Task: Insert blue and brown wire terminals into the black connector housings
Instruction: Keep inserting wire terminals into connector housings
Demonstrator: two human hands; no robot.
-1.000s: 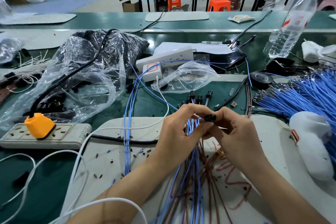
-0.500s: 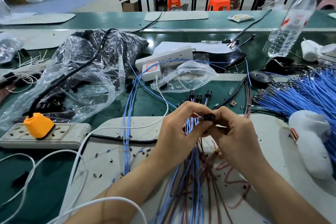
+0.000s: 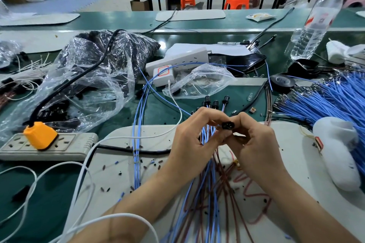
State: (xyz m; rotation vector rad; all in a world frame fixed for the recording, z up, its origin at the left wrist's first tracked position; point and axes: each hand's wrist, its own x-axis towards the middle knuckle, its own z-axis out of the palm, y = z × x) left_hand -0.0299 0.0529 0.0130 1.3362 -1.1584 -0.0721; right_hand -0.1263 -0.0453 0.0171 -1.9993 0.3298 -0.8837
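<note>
The right hand (image 3: 254, 144) pinches a black connector housing (image 3: 226, 125) at its fingertips (open end toward the camera), above the worktop (image 3: 164, 112). Just beside it the left hand (image 3: 189, 138) curls round a bundle of blue and brown wires (image 3: 210, 187), with fitted housings (image 3: 215, 102) standing up behind its fingers.
</note>
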